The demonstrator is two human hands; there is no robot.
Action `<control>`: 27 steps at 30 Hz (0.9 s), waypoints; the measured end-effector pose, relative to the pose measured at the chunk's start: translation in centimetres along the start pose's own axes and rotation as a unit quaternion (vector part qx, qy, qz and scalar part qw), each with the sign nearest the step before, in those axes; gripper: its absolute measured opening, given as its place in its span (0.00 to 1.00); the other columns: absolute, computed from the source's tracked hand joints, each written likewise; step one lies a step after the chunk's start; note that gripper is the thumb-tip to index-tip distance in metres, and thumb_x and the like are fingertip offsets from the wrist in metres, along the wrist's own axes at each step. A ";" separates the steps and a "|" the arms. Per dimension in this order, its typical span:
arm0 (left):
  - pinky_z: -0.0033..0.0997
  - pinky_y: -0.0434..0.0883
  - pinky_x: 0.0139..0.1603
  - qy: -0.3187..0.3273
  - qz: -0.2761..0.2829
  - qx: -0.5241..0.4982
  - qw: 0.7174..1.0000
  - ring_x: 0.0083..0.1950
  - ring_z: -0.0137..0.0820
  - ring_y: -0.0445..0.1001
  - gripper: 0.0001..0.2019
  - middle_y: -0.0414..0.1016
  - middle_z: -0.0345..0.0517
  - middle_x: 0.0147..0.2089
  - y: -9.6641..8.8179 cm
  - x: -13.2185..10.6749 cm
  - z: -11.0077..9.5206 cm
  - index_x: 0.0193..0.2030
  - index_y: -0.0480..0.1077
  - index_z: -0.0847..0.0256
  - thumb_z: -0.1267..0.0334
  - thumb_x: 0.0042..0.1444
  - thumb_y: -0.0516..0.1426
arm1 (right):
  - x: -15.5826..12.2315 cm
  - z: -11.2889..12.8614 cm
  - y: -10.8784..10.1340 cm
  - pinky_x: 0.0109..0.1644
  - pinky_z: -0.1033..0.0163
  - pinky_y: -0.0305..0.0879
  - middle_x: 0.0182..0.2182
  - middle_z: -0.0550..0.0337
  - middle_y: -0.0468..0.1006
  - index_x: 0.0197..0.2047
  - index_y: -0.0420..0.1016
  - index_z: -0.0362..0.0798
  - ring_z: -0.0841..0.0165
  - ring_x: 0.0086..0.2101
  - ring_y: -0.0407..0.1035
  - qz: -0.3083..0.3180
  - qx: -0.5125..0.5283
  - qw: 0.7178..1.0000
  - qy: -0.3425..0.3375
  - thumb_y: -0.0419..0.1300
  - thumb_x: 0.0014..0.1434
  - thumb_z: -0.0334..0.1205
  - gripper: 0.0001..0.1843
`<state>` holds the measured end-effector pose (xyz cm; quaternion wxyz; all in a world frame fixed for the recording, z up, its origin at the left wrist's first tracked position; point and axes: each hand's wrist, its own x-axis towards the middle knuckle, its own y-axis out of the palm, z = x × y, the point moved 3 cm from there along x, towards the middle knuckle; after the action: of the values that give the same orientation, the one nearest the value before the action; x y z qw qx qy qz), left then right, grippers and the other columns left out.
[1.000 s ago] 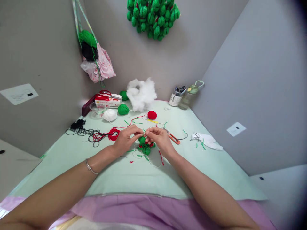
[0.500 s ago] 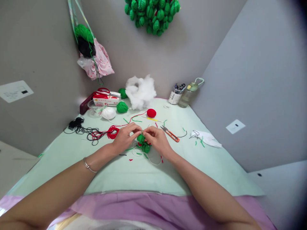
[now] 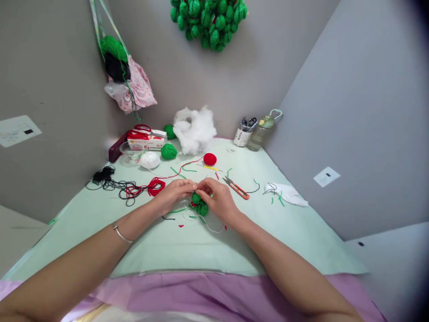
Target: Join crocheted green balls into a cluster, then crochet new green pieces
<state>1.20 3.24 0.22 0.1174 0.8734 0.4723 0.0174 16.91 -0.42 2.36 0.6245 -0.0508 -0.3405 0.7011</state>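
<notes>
My left hand point(image 3: 177, 193) and my right hand point(image 3: 217, 197) meet over the table, fingertips pinched together at the top of a small green crocheted piece point(image 3: 202, 208). Dark stripes and red bits show on this piece, which looks like a cluster of little balls. The exact spot they pinch is hidden behind the fingers. A loose white yarn strand point(image 3: 212, 230) curves out below the piece. Orange-handled thread snips point(image 3: 237, 188) lie right of my right hand. Beyond the hands is a yellow-handled crochet hook point(image 3: 211, 168), close to a red yarn ball point(image 3: 210, 159).
Tangled black yarn point(image 3: 104, 175) and a red yarn coil point(image 3: 156, 187) lie at left. Behind are a white yarn ball point(image 3: 149, 159), a green yarn ball point(image 3: 168, 151), white stuffing point(image 3: 195, 129), red scissors point(image 3: 140, 130) on a box, a pen cup point(image 3: 242, 136) and a bottle point(image 3: 259, 133).
The fingers of my left hand have straightened and lie flatter, its fingertips now against those of my right hand. The view has shifted slightly.
</notes>
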 end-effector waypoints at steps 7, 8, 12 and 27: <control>0.32 0.64 0.48 0.035 -0.013 0.055 0.998 0.42 0.33 0.71 0.15 0.79 0.47 0.39 -0.4 0.3 0.2 0.34 0.80 0.63 0.52 0.54 0.66 | 0.1 0.0 -0.5 0.36 0.63 0.62 0.29 0.61 0.79 0.34 0.76 0.50 0.69 0.28 0.70 -0.024 -0.016 1.000 0.011 0.60 0.63 0.38 0.06; 0.32 0.64 0.50 0.037 -0.018 0.063 0.997 0.43 0.33 0.71 0.14 0.79 0.47 0.40 -0.4 0.3 0.1 0.34 0.80 0.63 0.52 0.53 0.66 | 0.1 0.1 -0.6 0.36 0.63 0.62 0.29 0.60 0.79 0.34 0.76 0.49 0.69 0.28 0.70 -0.021 -0.027 0.999 0.005 0.58 0.63 0.37 0.07; 0.32 0.64 0.51 0.029 -0.038 0.068 0.997 0.43 0.34 0.72 0.13 0.79 0.47 0.40 -0.4 0.3 -0.2 0.31 0.79 0.63 0.53 0.49 0.68 | 0.3 0.4 -0.9 0.34 0.64 0.61 0.26 0.62 0.75 0.31 0.74 0.48 0.70 0.27 0.67 -0.010 -0.014 0.999 0.030 0.57 0.59 0.35 0.06; 0.23 0.65 0.33 -0.037 -0.032 -0.138 0.989 0.30 0.24 0.63 0.14 0.67 0.40 0.30 -0.7 0.8 0.1 0.28 0.75 0.66 0.60 0.43 0.72 | 0.7 0.4 -0.7 0.29 0.66 0.60 0.25 0.66 0.74 0.29 0.67 0.48 0.74 0.24 0.65 0.090 0.243 0.960 0.105 0.55 0.52 0.33 0.01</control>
<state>1.10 4.23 -0.08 0.2551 0.8334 0.4880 0.0466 17.14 0.06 3.30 0.5847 -0.0011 -0.0862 0.8066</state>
